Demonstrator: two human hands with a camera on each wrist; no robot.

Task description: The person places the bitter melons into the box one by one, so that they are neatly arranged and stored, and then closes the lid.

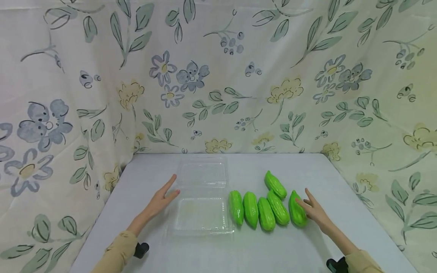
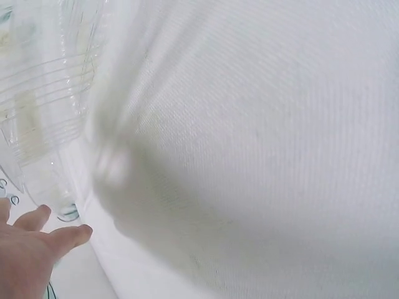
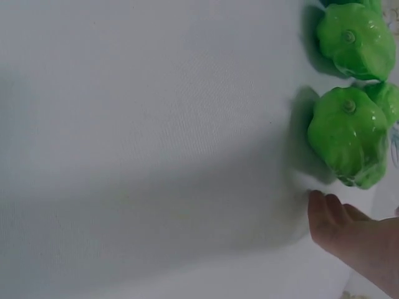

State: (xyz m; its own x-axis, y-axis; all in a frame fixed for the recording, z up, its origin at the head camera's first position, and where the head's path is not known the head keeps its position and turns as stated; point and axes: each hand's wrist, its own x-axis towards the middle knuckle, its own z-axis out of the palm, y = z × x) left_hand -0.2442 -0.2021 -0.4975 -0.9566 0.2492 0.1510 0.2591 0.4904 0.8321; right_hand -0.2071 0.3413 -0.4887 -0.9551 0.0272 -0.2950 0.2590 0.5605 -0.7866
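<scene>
A clear plastic clamshell box (image 1: 201,232) lies unfolded on the table, its lid (image 1: 203,161) toward the back. Just left of it my left hand (image 1: 159,200) hovers, fingers spread and holding nothing; the left wrist view shows the fingers (image 2: 68,240) near the clear plastic (image 2: 43,99). Several glossy green bitter melons, with bumpy ribbed skins, lie to the right of the box. Beside the rightmost bitter melon (image 1: 296,212) is my right hand (image 1: 315,213), its fingertips overlapping it in the head view. In the right wrist view, those extended fingers (image 3: 321,215) are close to the melon's lobed end (image 3: 343,134).
A white table (image 1: 273,250) carries everything. One bitter melon (image 1: 274,185) lies behind the row, and another (image 1: 236,207) is right at the box's edge. A floral curtain (image 1: 218,76) hangs behind and along both sides.
</scene>
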